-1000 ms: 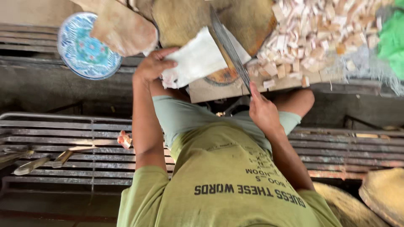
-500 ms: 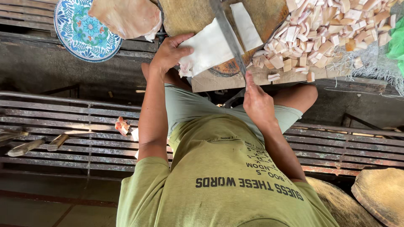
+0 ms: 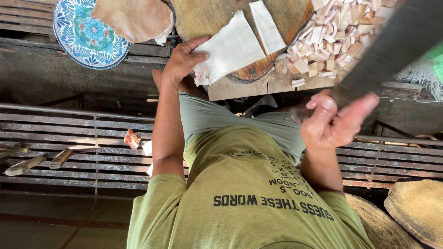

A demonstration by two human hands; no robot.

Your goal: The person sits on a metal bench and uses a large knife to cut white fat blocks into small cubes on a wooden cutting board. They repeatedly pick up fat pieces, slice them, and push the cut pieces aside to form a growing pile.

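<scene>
My left hand [image 3: 182,60] presses on the near edge of a white slab of fatty meat [image 3: 230,48] lying on a round wooden chopping block [image 3: 207,18]. A narrower cut strip [image 3: 267,27] lies just right of the slab. My right hand [image 3: 332,122] is shut around the handle of a cleaver [image 3: 387,50], lifted off the block, its dark blade blurred and pointing up to the right. A pile of small cut pieces [image 3: 332,37] sits on the block's right side.
A blue patterned plate [image 3: 87,32] at top left carries a large pale piece of meat [image 3: 134,18]. Cardboard [image 3: 240,87] lies under the block. A metal grate [image 3: 69,133] holds a meat scrap [image 3: 132,138] and knives [image 3: 27,163]. Another wooden block [image 3: 415,207] is at bottom right.
The cleaver was lying across the slab; my right hand has now lifted it up and to the right. A strip now lies separate from the slab. My left hand stays on the slab.
</scene>
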